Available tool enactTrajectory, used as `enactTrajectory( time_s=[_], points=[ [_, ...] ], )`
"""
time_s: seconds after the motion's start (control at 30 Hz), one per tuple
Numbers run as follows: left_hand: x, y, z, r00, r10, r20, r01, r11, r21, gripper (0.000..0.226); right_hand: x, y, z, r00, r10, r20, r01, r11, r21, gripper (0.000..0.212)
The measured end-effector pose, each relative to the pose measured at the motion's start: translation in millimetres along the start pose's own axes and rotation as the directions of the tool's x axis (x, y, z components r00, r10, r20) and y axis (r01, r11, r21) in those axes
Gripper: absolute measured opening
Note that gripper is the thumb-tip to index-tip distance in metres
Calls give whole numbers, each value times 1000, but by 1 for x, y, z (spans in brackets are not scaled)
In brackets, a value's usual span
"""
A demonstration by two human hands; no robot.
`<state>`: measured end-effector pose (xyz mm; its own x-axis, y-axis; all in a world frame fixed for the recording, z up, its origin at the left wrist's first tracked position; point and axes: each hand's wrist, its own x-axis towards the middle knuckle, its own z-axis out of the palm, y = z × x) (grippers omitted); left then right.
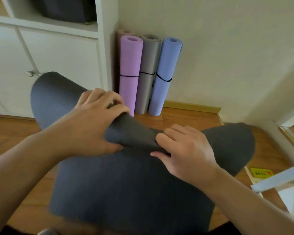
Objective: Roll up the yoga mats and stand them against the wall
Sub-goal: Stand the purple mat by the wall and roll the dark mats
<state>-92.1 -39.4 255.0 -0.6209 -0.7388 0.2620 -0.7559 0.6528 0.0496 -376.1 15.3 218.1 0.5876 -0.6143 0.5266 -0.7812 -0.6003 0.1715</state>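
I see the dark grey mat (129,192) lying across the wooden floor (185,119) directly below the camera, between the two forearms. Its long axis runs from the near edge of the view away toward the corner of the room, while the far end bulges out to either side, one lobe curling up at the left in front of the cabinet and another spreading out at the right. A raised fold of the mat stands up in the middle, its ridge running from near right to far left.

My left hand (92,122) grips that fold, fingers curled over its top and thumb pressed under it at the near side. My right hand (185,150) lies on the fold's right end, fingers bent down over the ridge and the thumb tucked against the near face, so it is pinching the material too.

In the corner, three rolled mats stand upright and touching one another: a pink mat (130,72), a grey mat (147,72) and a blue mat (165,73), each bound by a dark band near mid-height. A fourth, dull pink roll shows behind the pink one. They lean against the cream wall (227,48), with the white cabinet (58,56) just to their left. A yellow packet (261,173) lies on the floor at the far right, beside a white frame.
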Motion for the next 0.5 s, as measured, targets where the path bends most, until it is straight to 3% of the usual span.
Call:
enactTrajectory(
  time_s=[0.1, 0.2, 0.23, 0.3, 0.37, 0.4, 0.5],
  points=[
    [-3, 7, 2, 985, -30, 170, 30, 1000, 1, 57, -3, -16, 3, 999, -47, 26, 48, 997, -54, 33],
    [-9, 17, 12, 956, -100, 276, 92, 995, 39, 60, 5, -22, 1, 965, 103, 242, -99, 995, -31, 59],
    [-10, 18, 16, 960, -90, 264, 73, 995, 72, 64, 11, -23, -1, 913, 201, 356, -202, 979, -34, 71],
    [-14, 16, 19, 970, -105, 218, 78, 989, 127, 70, 18, -19, -4, 734, 347, 584, -419, 908, -12, 98],
    [-18, 12, 24, 986, -83, 143, 55, 981, 188, 73, 23, -11, -6, 561, 351, 749, -519, 854, -11, 123],
    [-22, 12, 30, 995, -32, 96, 11, 978, 209, 75, 27, -4, -8, 511, 332, 793, -556, 831, 11, 123],
    [-31, 22, 47, 997, 81, -6, -78, 974, 214, 77, 39, 13, -18, 354, 209, 912, -660, 747, 86, 88]
  ],
)
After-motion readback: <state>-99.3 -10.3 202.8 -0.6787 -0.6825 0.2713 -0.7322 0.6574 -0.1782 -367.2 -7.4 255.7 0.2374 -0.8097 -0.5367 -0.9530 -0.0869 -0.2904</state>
